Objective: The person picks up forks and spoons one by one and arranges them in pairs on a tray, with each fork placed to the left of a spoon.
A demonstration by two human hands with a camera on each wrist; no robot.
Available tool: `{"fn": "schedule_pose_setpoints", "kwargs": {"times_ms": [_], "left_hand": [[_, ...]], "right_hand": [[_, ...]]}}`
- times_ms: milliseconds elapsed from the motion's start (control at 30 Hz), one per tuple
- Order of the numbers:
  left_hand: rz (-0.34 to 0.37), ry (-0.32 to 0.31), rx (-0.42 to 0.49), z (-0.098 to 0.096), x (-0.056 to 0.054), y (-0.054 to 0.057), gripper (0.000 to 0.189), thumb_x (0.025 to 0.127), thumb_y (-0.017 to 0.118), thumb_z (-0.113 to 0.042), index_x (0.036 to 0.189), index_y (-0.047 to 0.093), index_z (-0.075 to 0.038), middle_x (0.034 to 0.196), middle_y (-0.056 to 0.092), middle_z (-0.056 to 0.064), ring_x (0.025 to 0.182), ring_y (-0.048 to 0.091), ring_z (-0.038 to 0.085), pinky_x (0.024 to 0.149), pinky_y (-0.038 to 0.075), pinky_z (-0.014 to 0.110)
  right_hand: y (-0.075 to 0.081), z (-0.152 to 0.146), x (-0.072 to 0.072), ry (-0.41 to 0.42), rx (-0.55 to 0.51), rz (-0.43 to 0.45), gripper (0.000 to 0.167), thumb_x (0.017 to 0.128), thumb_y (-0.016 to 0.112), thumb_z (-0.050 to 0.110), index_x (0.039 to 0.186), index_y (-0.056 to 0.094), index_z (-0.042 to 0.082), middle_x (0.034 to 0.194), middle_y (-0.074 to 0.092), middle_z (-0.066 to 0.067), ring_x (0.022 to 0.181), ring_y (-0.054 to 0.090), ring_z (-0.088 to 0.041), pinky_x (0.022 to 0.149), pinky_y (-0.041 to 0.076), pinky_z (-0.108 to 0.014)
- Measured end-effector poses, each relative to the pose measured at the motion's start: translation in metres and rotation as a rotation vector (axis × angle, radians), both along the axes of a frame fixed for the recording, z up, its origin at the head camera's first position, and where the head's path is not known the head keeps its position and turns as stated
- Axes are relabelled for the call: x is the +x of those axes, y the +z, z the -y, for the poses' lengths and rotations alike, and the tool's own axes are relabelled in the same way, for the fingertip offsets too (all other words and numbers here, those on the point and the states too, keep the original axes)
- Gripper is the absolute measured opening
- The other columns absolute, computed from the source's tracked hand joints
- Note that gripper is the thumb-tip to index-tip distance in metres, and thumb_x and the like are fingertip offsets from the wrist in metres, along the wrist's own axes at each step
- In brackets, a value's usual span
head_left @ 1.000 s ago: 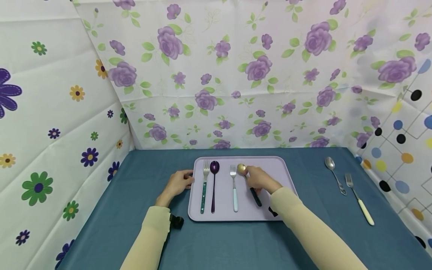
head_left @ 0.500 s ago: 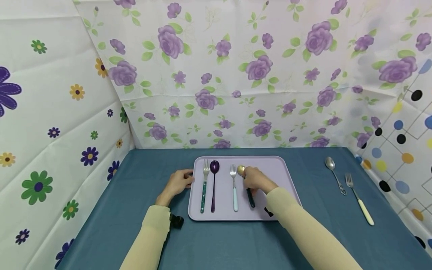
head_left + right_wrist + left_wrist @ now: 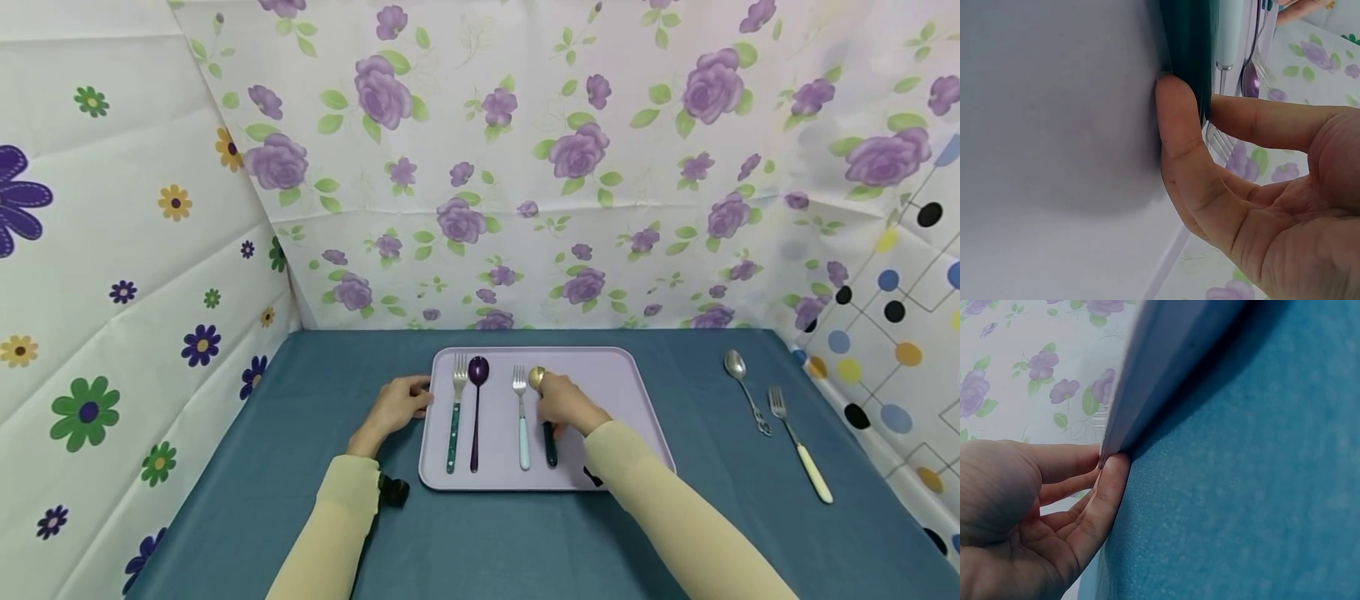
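Note:
My left hand is at the left edge of a pale lilac tray; in the left wrist view its thumb and a finger pinch the tray's rim. Over the tray, my right hand holds a spoon with a gold bowl and a dark green handle, pinched between thumb and fingers. The spoon points away from me, its middle hidden by the hand. Just left of it lies a fork with a pale blue handle. Farther left are a purple spoon and a green-handled fork.
On the blue-green tablecloth, right of the tray, lie an ornate silver spoon and a fork with a cream handle. A flowered cloth hangs behind the table, with patterned cloths at both sides.
My right hand has shifted slightly left, and the spoon's handle end has swung left, so the spoon now lies nearly parallel to the pale blue fork. My left hand stays at the tray's edge.

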State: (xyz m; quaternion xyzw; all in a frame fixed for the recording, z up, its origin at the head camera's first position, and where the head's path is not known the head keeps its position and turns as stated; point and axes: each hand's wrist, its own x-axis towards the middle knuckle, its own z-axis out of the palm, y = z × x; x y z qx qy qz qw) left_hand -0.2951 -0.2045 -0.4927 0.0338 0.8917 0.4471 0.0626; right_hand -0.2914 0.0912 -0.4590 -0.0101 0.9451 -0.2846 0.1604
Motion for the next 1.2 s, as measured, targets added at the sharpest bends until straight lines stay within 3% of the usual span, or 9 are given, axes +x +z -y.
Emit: {"fn": "schedule_pose_setpoints", "kwargs": {"times_ms": [467, 600, 833, 1067, 1200], "left_hand": [[-0.002, 0.003, -0.011, -0.001, -0.001, -0.002, 0.042, 0.103, 0.065, -0.009, 0.144, 0.060, 0.002, 0.104, 0.070, 0.014, 0.089, 0.073, 0.020, 0.078, 0.064, 0.033], [0.000, -0.001, -0.017, 0.000, -0.001, -0.002, 0.042, 0.103, 0.065, -0.008, 0.143, 0.060, 0.003, 0.105, 0.070, 0.015, 0.088, 0.073, 0.020, 0.077, 0.064, 0.033], [0.000, 0.006, -0.017, -0.001, -0.001, -0.001, 0.042, 0.103, 0.064, -0.009, 0.144, 0.060, 0.002, 0.106, 0.070, 0.015, 0.089, 0.073, 0.020, 0.078, 0.063, 0.033], [-0.004, 0.007, -0.020, -0.001, -0.001, -0.002, 0.042, 0.103, 0.064, -0.008, 0.144, 0.059, 0.003, 0.106, 0.070, 0.015, 0.091, 0.073, 0.020, 0.079, 0.063, 0.033], [-0.010, -0.001, -0.016, 0.000, 0.000, -0.002, 0.043, 0.103, 0.064, -0.008, 0.144, 0.059, 0.003, 0.105, 0.070, 0.015, 0.091, 0.073, 0.021, 0.079, 0.063, 0.034]], "right_hand": [[-0.002, -0.001, 0.000, -0.005, -0.011, 0.008, 0.016, 0.085, 0.071, -0.012, 0.090, 0.059, -0.003, 0.074, 0.063, -0.018, 0.050, 0.068, -0.024, 0.047, 0.058, -0.031], [-0.001, -0.002, 0.000, -0.001, -0.032, 0.026, 0.020, 0.086, 0.073, -0.011, 0.100, 0.060, -0.006, 0.075, 0.064, -0.018, 0.051, 0.069, -0.025, 0.048, 0.059, -0.032], [0.003, -0.008, 0.000, 0.010, -0.032, 0.022, 0.052, 0.089, 0.073, -0.005, 0.136, 0.052, -0.009, 0.080, 0.064, -0.017, 0.055, 0.069, -0.025, 0.051, 0.061, -0.033], [0.007, -0.018, -0.001, 0.035, 0.014, -0.023, 0.057, 0.089, 0.078, 0.006, 0.139, 0.054, -0.005, 0.090, 0.066, -0.016, 0.055, 0.064, -0.021, 0.052, 0.057, -0.032], [0.009, -0.024, -0.002, 0.059, 0.000, -0.052, 0.051, 0.088, 0.077, 0.007, 0.135, 0.058, -0.004, 0.093, 0.068, -0.017, 0.050, 0.061, -0.021, 0.049, 0.057, -0.033]]}}
